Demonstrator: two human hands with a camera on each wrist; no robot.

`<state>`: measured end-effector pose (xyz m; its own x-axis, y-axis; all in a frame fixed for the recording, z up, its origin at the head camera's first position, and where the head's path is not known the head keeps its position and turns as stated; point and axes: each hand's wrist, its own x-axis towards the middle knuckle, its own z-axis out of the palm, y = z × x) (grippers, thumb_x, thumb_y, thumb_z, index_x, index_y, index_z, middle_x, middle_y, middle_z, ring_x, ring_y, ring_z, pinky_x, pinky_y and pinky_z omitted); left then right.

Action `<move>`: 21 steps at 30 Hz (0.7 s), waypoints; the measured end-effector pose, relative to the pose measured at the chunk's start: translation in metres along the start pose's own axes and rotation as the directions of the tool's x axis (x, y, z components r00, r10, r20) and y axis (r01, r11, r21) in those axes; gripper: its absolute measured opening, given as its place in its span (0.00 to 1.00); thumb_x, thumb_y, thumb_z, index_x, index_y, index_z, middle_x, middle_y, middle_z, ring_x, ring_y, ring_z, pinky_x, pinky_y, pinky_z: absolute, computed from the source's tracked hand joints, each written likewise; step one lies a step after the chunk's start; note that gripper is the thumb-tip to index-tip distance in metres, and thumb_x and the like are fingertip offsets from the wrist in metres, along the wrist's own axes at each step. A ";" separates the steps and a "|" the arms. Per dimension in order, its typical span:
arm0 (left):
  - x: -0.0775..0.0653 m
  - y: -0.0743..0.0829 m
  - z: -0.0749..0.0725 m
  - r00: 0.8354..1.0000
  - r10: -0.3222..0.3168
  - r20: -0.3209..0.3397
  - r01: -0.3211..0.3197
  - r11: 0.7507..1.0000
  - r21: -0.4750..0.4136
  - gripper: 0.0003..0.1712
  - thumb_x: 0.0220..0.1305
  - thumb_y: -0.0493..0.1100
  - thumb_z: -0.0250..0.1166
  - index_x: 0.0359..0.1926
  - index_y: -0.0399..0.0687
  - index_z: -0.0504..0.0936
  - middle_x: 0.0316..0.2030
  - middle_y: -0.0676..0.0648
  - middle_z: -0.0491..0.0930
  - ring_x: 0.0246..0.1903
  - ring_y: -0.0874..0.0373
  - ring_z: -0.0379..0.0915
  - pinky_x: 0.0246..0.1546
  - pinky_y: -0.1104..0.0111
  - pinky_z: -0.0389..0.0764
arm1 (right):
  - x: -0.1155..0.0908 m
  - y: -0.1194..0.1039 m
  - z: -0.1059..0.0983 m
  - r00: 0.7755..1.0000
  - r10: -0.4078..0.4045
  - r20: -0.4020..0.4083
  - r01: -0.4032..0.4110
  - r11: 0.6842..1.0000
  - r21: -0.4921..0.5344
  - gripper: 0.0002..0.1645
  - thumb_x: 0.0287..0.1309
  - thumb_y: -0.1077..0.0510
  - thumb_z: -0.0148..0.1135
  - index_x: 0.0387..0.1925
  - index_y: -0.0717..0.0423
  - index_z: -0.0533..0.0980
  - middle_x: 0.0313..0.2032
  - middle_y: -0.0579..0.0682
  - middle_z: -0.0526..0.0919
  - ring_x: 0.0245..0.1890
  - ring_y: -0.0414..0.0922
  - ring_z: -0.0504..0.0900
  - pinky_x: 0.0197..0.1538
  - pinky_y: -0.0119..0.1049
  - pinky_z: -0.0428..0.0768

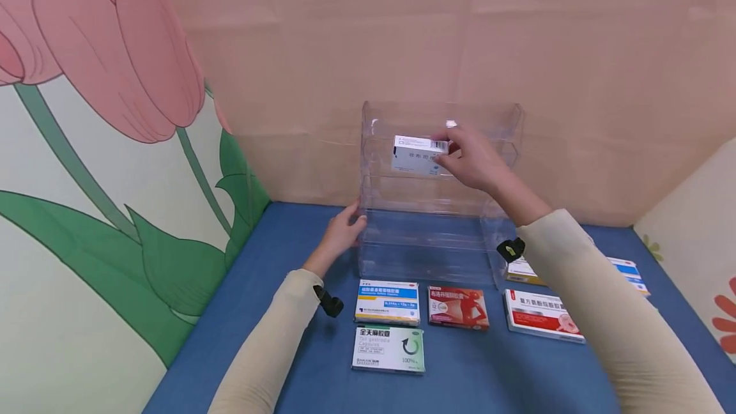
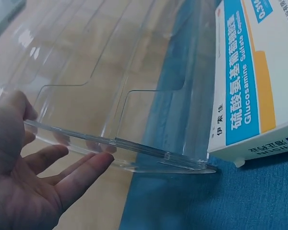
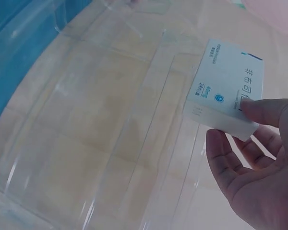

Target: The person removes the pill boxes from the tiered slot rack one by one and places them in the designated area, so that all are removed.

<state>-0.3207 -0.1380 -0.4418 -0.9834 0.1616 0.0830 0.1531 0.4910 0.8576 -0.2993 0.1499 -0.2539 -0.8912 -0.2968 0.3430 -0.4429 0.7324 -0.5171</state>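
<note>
My right hand (image 1: 468,155) pinches a small white medicine box (image 1: 413,157) by its right end, thumb on the front face. It holds the box before the upper tiers of a clear plastic tiered rack (image 1: 425,264). In the right wrist view the white box (image 3: 225,86) is tilted, with the thumb (image 3: 261,111) on its printed face and fingers below. My left hand (image 1: 344,232) is at the rack's left side. In the left wrist view this hand (image 2: 33,182) grips the side panel's edge, thumb over it and fingers along the outer face.
Before the rack lie a blue-white-yellow box (image 1: 388,303), a green-white capsule box (image 1: 388,350), a red box (image 1: 458,307) and a red-white box (image 1: 540,316). A yellow-white box (image 1: 522,270) and a blue-white box (image 1: 631,275) are partly behind the right sleeve. A beige wall (image 1: 322,50) stands behind.
</note>
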 end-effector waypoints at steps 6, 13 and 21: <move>0.000 0.003 -0.005 0.999 0.021 -0.026 -0.020 0.999 0.043 0.37 0.73 0.46 0.55 0.80 0.53 0.56 0.68 0.37 0.71 0.33 0.50 0.78 0.30 0.61 0.87 | -0.033 0.006 -0.002 0.998 -0.046 0.041 0.046 0.999 0.001 0.23 0.65 0.61 0.65 0.60 0.59 0.78 0.57 0.58 0.77 0.51 0.57 0.81 0.50 0.52 0.84; 0.003 0.006 -0.009 0.997 0.051 -0.049 -0.048 0.998 0.048 0.38 0.72 0.44 0.57 0.80 0.51 0.55 0.67 0.39 0.72 0.23 0.56 0.72 0.26 0.61 0.84 | -0.073 0.020 0.003 0.990 -0.088 0.108 0.087 0.996 0.012 0.24 0.63 0.61 0.68 0.60 0.57 0.78 0.56 0.58 0.79 0.48 0.54 0.82 0.52 0.52 0.84; 0.003 0.006 -0.015 0.997 0.049 -0.066 -0.045 0.998 0.052 0.39 0.72 0.44 0.58 0.80 0.52 0.55 0.66 0.39 0.72 0.30 0.52 0.80 0.25 0.64 0.83 | -0.110 0.030 0.021 0.982 -0.042 0.185 0.040 0.999 0.018 0.25 0.60 0.60 0.71 0.59 0.52 0.80 0.53 0.54 0.81 0.46 0.52 0.80 0.47 0.44 0.85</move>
<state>-0.3238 -0.1476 -0.4287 -0.9790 0.1287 0.1581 0.2026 0.5274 0.8251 -0.2168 0.1918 -0.3234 -0.8744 -0.4357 0.2137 -0.4796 0.7088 -0.5172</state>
